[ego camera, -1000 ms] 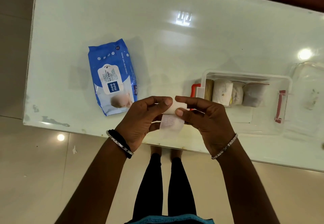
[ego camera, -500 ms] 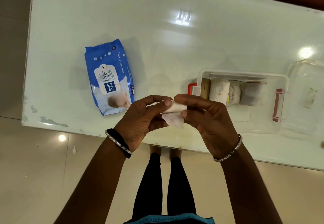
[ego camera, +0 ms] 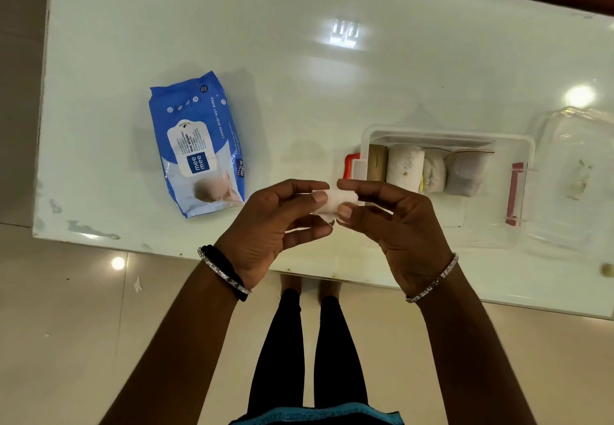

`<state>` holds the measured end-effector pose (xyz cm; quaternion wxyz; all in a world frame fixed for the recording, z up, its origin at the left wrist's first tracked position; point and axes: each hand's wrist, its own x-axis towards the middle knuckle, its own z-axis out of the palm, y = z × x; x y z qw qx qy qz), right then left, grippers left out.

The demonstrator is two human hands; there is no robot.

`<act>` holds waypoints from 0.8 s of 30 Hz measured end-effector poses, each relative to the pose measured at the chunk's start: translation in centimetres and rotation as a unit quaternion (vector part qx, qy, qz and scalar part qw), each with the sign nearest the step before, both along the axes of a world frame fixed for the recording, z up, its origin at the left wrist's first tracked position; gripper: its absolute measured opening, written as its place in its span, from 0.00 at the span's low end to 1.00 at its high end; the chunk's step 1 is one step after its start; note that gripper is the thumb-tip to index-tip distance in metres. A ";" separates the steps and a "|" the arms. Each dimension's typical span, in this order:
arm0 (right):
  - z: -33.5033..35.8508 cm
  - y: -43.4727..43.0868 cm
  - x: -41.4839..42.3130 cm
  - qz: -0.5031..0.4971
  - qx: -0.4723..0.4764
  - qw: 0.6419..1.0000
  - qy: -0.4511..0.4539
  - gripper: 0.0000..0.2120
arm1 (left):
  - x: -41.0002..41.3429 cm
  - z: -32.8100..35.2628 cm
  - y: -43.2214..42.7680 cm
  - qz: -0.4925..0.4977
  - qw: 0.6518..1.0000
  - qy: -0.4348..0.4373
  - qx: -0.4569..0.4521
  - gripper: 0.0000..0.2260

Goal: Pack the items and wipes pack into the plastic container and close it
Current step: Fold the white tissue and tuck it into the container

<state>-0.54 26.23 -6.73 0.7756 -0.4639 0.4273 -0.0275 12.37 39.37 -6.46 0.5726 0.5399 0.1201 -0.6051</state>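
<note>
A small white gauze roll (ego camera: pixel 334 201) is pinched between the left hand (ego camera: pixel 275 225) and the right hand (ego camera: pixel 395 221) above the table's (ego camera: pixel 299 58) near edge. Four rolled items (ego camera: pixel 428 170) are already lined up in the plastic container (ego camera: pixel 448 133) toward the right end. The wipes pack (ego camera: pixel 197 145) lies unpacked near the left end; the clear lid (ego camera: pixel 578 172) rests beside the container, so closing is judged outstanding.

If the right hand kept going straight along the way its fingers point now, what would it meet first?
The right hand points leftward, so it would first press further into the white roll it pinches, then the left hand's fingertips. Depth is unclear, but they look level.
</note>
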 end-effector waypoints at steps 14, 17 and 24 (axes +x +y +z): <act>0.6 -2.3 -4.1 -0.012 0.022 0.998 0.063 0.10 | -3.0 1.1 -2.7 -0.016 1.000 -0.015 -0.010 0.09; 0.8 -3.1 -5.6 0.010 0.007 0.997 0.081 0.11 | -4.6 1.4 -4.0 -0.062 0.996 -0.055 0.036 0.13; 1.0 -5.7 -8.5 0.020 -0.009 0.992 0.124 0.20 | -7.7 1.1 -5.6 -0.178 0.951 -0.241 0.075 0.15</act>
